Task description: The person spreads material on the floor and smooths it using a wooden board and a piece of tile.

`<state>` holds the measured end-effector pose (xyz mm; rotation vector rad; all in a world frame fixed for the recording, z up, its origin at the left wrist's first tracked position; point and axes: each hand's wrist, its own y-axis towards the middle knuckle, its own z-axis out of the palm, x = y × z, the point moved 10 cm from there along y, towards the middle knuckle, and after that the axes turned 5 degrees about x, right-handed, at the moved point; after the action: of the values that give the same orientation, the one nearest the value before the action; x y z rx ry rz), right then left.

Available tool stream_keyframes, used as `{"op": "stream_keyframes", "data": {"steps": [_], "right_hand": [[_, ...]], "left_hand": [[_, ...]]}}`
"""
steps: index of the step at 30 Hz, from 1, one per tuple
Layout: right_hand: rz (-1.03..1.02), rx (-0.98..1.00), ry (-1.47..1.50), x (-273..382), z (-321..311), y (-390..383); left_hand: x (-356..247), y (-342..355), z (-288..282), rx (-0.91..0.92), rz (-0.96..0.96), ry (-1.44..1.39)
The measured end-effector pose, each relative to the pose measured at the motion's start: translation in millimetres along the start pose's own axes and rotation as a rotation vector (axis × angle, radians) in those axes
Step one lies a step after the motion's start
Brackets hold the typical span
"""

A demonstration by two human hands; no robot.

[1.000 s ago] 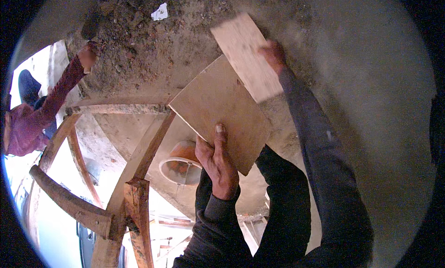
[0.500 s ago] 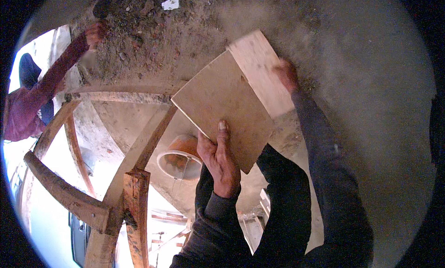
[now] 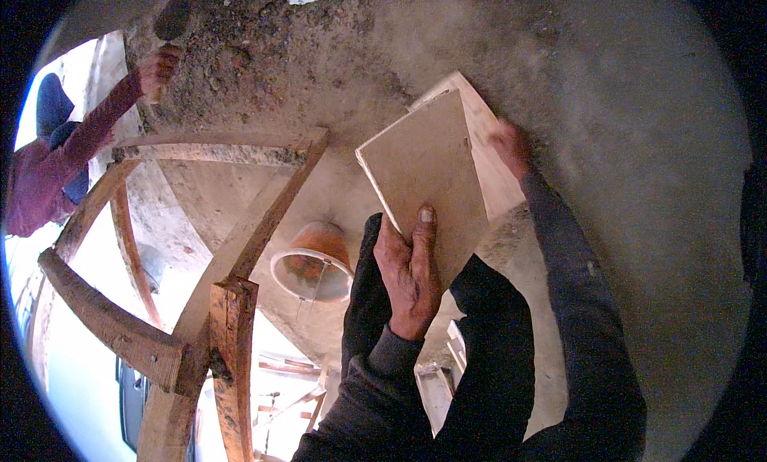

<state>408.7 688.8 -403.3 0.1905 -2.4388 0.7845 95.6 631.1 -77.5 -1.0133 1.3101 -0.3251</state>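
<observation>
My left hand [image 3: 409, 274] grips a square, tan flat board [image 3: 423, 170] at its lower edge, thumb lying across the face. The board is tilted and partly covers a pale wooden board [image 3: 491, 162] behind it. At the right edge of that pale board is my right hand [image 3: 513, 148], closed on it; the fingers are blurred and partly hidden. The pale board lies close to the wall, where rough brown material [image 3: 343, 71] meets a smoother grey surface [image 3: 639, 166]. Whether it touches the wall I cannot tell.
At the left, a frame of wooden beams [image 3: 232, 262] stands beside me. An orange bucket [image 3: 323, 242] with a wire handle sits past it. Another person's hand [image 3: 158, 69] holds a dark-bladed tool [image 3: 171, 19] near the wall at upper left.
My left hand has moved right with the tan board, which now overlaps more of the pale board. My right hand and the pale board have shifted slightly right and down.
</observation>
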Motion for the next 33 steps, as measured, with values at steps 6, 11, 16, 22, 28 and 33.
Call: {"op": "stream_keyframes", "data": {"steps": [6,11,16,22,28,33], "right_hand": [[-0.047,-0.409,0.077,197.9,-30.9,138.6],[0.044,-0.125,0.697,117.5,-31.7,99.0],[0.322,-0.239,0.636,-3.9,-55.8,-22.7],[0.411,-0.284,0.611,-53.3,-72.0,-21.0],[0.375,-0.214,0.892,-68.4,-45.5,-15.6],[0.352,-0.325,0.796,-28.0,-55.3,-20.8]], "left_hand": [[1.6,6.9,-14.2,-0.113,0.057,-0.025],[-8.5,6.9,-7.4,-0.122,0.097,-0.012],[-0.1,9.7,-1.8,-0.089,0.065,-0.022],[1.2,16.5,8.6,-0.04,0.055,-0.092],[-5.1,12.2,21.4,0.001,0.048,0.012],[-2.3,14.8,19.8,0.038,0.055,0.062]]}}
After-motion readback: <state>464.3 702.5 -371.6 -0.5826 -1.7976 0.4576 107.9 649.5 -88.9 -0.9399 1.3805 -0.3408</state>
